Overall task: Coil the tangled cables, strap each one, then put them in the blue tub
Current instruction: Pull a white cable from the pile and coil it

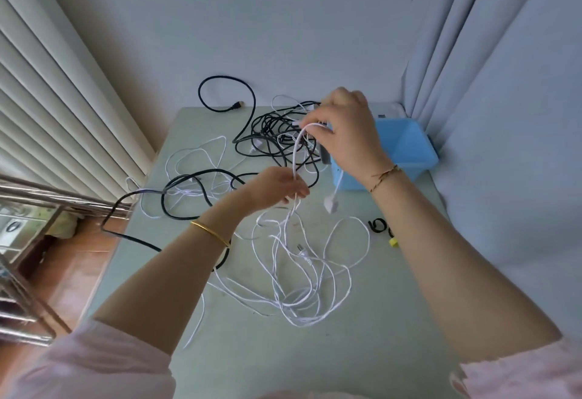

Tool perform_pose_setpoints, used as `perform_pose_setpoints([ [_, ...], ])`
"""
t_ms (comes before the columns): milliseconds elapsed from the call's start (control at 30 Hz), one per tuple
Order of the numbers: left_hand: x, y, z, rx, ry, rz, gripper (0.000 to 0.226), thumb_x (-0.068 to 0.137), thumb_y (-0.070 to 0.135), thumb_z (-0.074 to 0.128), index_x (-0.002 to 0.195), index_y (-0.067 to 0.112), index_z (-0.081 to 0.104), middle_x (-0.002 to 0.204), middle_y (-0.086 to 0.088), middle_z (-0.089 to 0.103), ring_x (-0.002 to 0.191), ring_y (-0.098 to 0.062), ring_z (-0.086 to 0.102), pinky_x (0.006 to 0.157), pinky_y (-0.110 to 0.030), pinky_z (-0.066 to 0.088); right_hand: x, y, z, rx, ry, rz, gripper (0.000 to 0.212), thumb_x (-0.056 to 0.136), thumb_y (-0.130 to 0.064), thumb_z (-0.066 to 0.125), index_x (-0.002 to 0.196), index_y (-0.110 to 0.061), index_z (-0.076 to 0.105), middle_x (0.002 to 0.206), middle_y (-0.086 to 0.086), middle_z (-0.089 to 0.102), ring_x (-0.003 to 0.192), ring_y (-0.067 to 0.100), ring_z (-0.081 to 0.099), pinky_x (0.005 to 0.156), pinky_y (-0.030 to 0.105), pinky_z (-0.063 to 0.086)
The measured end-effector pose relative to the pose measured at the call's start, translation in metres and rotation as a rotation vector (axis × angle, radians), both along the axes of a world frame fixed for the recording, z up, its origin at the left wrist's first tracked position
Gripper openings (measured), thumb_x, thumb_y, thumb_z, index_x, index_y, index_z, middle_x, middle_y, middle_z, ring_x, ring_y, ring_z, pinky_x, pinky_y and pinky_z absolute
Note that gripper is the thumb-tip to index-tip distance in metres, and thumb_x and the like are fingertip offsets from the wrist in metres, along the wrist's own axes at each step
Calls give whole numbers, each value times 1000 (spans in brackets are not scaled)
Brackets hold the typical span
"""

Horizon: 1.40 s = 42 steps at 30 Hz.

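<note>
Two hands are raised above the pale green surface (387, 320). The left hand (277, 189) sits lower and nearer, its fingers curled and pinching a white cable (294, 153). The right hand (343, 134) is higher and farther, with its back to the camera and its fingertips pinching the top bend of the same cable. A doubled strand runs taut between the two hands. From the right hand another length drops to a small white block (330, 206), which hangs just above the surface.

The rest of the white cable lies in loose, crossing loops on the near middle of the surface. Black cables (271, 134) are knotted in a heap at the far side, and the right hand covers part of that heap. One black length trails off the left edge.

The blue tub (412, 137) stands at the far right corner, its near left wall hidden by the right wrist. Small black straps (378, 225) lie just beside the right forearm, next to a tiny yellow piece (393, 242) too small to make out. A pale curtain (472, 52) hangs on the right.
</note>
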State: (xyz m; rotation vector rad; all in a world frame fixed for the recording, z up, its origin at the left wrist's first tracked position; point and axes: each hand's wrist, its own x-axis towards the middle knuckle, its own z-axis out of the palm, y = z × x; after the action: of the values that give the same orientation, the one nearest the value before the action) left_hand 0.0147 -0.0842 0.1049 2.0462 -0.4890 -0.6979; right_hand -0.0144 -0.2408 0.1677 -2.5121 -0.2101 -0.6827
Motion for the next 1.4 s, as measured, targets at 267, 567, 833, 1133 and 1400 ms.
perform_pose_setpoints([
  [267,11,6,11,39,-50,148,35,92,-9,40,117,5,61,124,-17,60,100,-19,56,87,-35,52,-13,1,-3,124,206,-18,13,90,-14,55,89,-17,68,82,-1,63,67,18,65,68,36,52],
  [567,15,3,27,-91,-274,40,24,95,13,54,115,4,63,111,-14,64,97,-11,56,91,-28,43,-20,2,10,452,336,312,16,71,-5,52,66,-18,62,78,-2,64,80,20,62,79,40,51],
  [833,8,2,36,-226,107,25,25,101,16,44,83,8,59,51,8,40,45,-7,43,71,-33,55,-11,-12,-17,985,220,73,28,82,18,52,79,-10,47,93,11,52,68,19,66,64,28,57],
  [1133,7,-2,55,-944,730,-37,26,90,9,40,110,5,55,67,7,57,43,-1,37,46,-12,38,-6,1,-61,1014,527,-11,20,98,-22,49,95,-9,64,72,8,60,55,17,59,65,35,58],
  [1400,25,-9,43,-1068,365,473,34,89,-20,32,117,-3,42,112,-19,62,67,-14,61,75,-26,49,-33,18,-68,447,973,345,12,99,-17,40,101,-7,47,72,4,64,52,18,58,62,30,44],
])
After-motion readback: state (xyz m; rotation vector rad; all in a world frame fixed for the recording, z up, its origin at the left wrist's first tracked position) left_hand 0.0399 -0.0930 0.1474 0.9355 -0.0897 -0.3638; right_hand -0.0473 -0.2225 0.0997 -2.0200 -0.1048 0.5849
